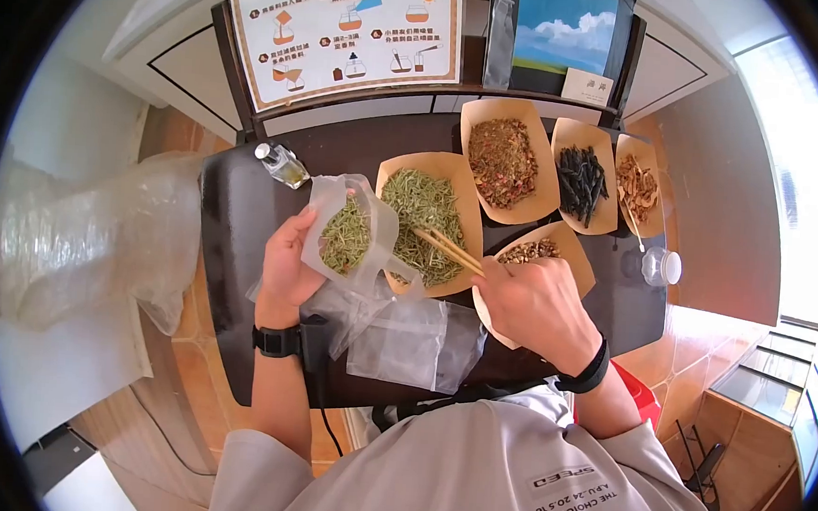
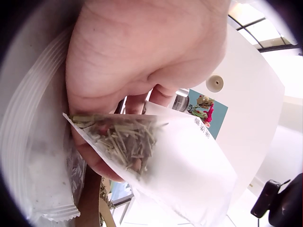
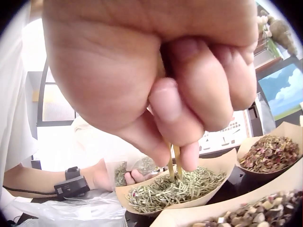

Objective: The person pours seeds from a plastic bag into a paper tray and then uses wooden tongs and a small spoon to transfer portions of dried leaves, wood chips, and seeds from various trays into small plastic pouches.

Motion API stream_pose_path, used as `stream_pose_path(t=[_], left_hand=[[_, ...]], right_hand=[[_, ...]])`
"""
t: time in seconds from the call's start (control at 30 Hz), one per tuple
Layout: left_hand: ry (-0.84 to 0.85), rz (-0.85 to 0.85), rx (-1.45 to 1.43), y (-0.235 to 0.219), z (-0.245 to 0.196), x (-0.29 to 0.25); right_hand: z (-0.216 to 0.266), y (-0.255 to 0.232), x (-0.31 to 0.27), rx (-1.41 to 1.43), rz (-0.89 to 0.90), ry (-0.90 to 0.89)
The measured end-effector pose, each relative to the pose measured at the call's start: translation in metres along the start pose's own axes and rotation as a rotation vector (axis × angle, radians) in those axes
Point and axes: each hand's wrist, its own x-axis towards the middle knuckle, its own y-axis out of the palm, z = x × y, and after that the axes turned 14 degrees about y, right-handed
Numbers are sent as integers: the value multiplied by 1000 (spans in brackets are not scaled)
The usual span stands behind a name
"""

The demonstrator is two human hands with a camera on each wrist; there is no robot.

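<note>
My left hand (image 1: 284, 265) holds a small translucent bag (image 1: 385, 218) by its left side, its thumb up at the edge. Chopped dried green herb (image 1: 343, 237) fills the lower part of the bag, also showing through its wall in the left wrist view. Just right of it stands a brown paper tray (image 1: 473, 224) heaped with the same herb (image 1: 421, 205). My right hand (image 1: 541, 310) grips a pair of wooden chopsticks (image 1: 453, 250), fingers curled round them. In the right wrist view their tips (image 3: 178, 176) reach into the herb heap.
Paper trays hold a reddish mix (image 1: 504, 163), dark strips (image 1: 579, 184), brown shavings (image 1: 636, 187) and mottled bits (image 1: 531, 251). A glass bottle (image 1: 283, 165) stands at left, a small jar (image 1: 661, 267) at right. Clear plastic bags (image 1: 413, 345) lie in front. An instruction board (image 1: 347, 36) stands behind.
</note>
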Motion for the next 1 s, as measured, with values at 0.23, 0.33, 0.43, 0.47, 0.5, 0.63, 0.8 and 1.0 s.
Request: stream_pose_path(t=[0.23,0.33,0.43,0.47,0.5,0.63,0.8,1.0], left_hand=[[-17,15,-30,-2,-1,0],[-22,-6,-25,2,-1,0],[-29,-32,-4,-4,0,0],[-28,-32,-3,-5,0,0],[-24,-1,-10,-6,0,0],[-10,-23,-14,1,-1,-1],[-39,34,-80,0,-3,0],[-11,22,4,2,-1,0]], right_hand=[[-6,-25,-3,215,-210,-7],[5,-45,-2,311,-215,-17],[21,-45,2,342,-149,-72],[29,-44,6,293,-113,-72],[31,-42,7,293,-114,-73],[22,-46,11,329,-90,-49],[-15,-39,-1,284,-22,230],[-19,-3,2,268,29,235]])
